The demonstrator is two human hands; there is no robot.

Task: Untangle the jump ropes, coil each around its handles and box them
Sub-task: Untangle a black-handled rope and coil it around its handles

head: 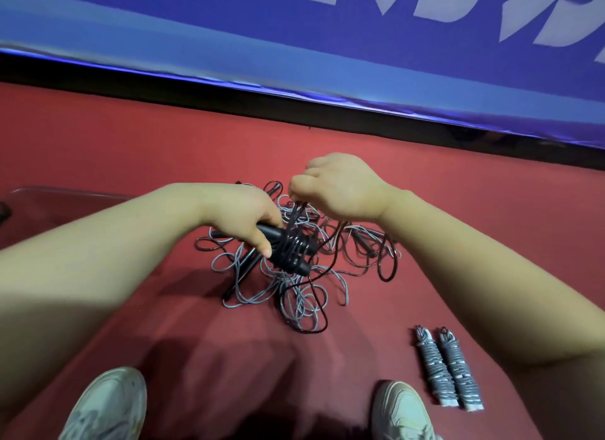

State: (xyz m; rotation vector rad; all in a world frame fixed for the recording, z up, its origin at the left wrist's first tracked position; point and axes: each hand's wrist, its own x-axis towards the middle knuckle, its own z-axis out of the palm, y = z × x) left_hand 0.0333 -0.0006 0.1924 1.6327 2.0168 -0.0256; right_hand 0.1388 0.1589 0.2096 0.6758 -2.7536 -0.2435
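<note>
- We stand on a red floor (131, 138), with a blue banner (229, 30) along the far side; its white letters are cut off at the top edge, so we cannot read them.
- At the far left we see a clear box (65, 197). It is faint and partly behind our left arm, and we cannot tell what is in it.
- Between our arms lies the tangle of ropes (294, 285), grey loops mixed with thin black loops, and at least one loose dark handle among them. How many ropes remain there is hard to count.
- Near our right shoe (406, 413) rest two finished grey bundles (445, 371), side by side and touching, not yet in the box.
- Our left hand (242, 213) is closed around the black handles (288, 253), held just above the tangle, with several turns of black rope already around them.
- Our right hand (340, 187) pinches the black rope (296, 215) tight just above the handles; the fingertips are hidden under the hand.
- We judge that the coiling of the black rope is in progress. The next turn needs the free length pulled out of the grey loops without dragging them along.
</note>
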